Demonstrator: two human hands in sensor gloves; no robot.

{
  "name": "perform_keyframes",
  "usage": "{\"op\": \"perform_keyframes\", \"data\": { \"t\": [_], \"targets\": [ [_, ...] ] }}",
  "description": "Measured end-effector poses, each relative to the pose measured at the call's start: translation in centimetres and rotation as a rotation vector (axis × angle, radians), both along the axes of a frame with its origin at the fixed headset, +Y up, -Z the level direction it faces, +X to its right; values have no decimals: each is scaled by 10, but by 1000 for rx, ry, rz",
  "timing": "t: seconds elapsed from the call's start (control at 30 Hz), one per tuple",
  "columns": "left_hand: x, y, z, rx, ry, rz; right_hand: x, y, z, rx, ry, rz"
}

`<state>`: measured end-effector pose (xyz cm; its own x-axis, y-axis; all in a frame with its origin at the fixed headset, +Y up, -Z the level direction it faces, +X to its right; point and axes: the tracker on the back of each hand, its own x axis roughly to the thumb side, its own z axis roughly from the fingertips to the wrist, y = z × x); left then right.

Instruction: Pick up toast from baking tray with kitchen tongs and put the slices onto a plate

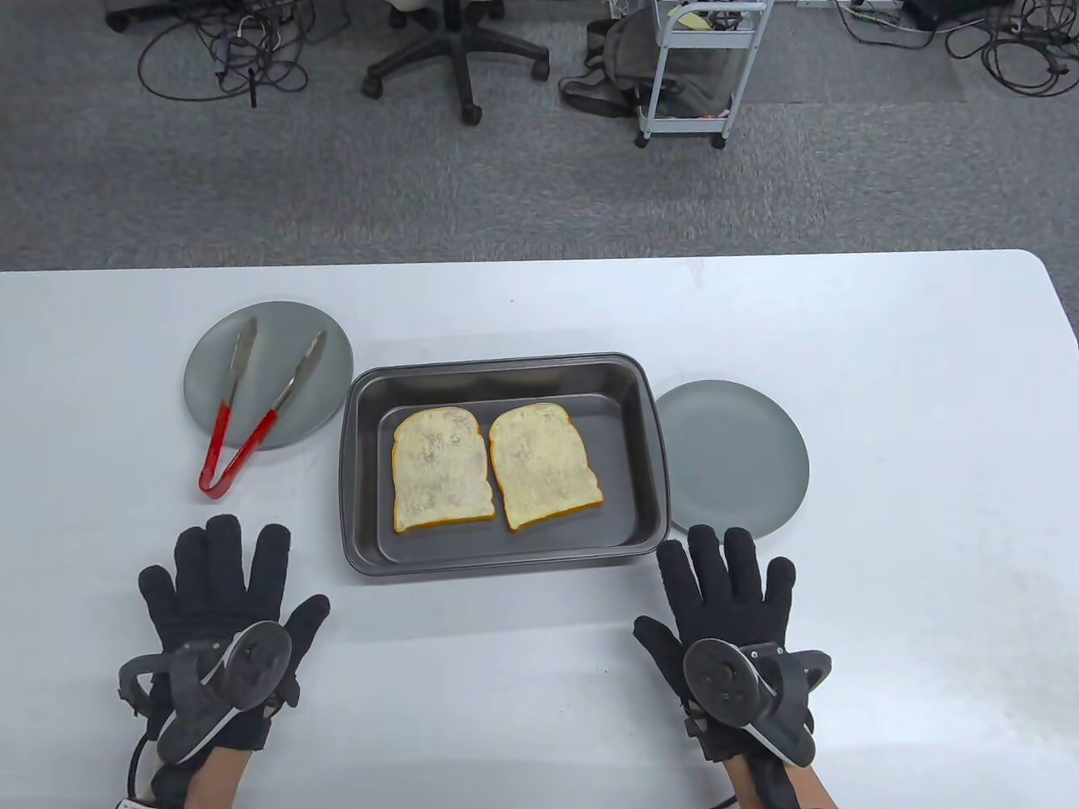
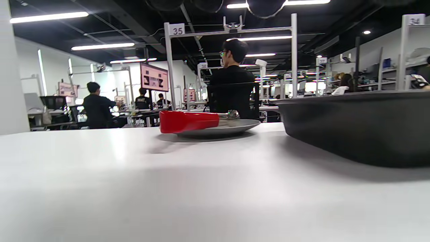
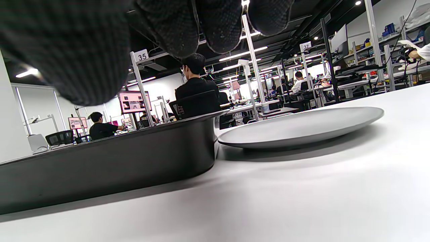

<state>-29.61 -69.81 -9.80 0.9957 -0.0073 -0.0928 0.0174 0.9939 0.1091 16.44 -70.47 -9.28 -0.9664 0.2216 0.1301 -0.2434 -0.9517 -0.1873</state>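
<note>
Two slices of toast (image 1: pixel 443 468) (image 1: pixel 544 463) lie side by side in a dark baking tray (image 1: pixel 362 472) at the table's middle. Red-handled metal tongs (image 1: pixel 253 413) (image 2: pixel 188 121) rest on a grey plate (image 1: pixel 333 354) (image 2: pixel 235 127) left of the tray, handles hanging over its near rim. A second grey plate (image 1: pixel 742 459) (image 3: pixel 302 127) sits bare to the right of the tray (image 3: pixel 134 161). My left hand (image 1: pixel 223 590) lies flat on the table, fingers spread, below the tongs. My right hand (image 1: pixel 725 590) lies flat too, its fingertips (image 3: pixel 188 30) near the tray's front right corner and the right plate's rim.
The white table (image 1: pixel 927 506) ends at the far edge, with grey carpet, an office chair (image 1: pixel 459 59) and a white cart (image 1: pixel 700 67) beyond. People sit at other desks (image 2: pixel 231 80) in the wrist views.
</note>
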Motion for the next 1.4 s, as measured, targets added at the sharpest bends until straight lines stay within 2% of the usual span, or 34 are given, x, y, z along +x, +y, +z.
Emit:
{"op": "perform_keyframes", "data": {
  "t": [0.17,0.33,0.5,0.7,0.83,1.0,1.23,1.4],
  "targets": [
    [-16,12,-36,-39,81,103,0,1,2,0,8,-12],
    [-29,20,-86,-93,189,141,1,0,1,-10,10,-20],
    [-39,10,-132,-199,308,171,3,-1,-1,-27,10,-29],
    [-54,-12,-169,-327,445,163,5,-1,-3,-39,7,-41],
    [-61,-26,-182,-417,478,183,6,-1,-5,-56,15,-47],
    [-68,-39,-190,-451,491,130,6,-1,-5,-62,15,-48],
    [-69,-43,-191,-424,474,160,6,-1,-6,-63,18,-49],
    [-65,-34,-186,-393,448,182,6,-1,-7,-61,14,-51]
  ]
}}
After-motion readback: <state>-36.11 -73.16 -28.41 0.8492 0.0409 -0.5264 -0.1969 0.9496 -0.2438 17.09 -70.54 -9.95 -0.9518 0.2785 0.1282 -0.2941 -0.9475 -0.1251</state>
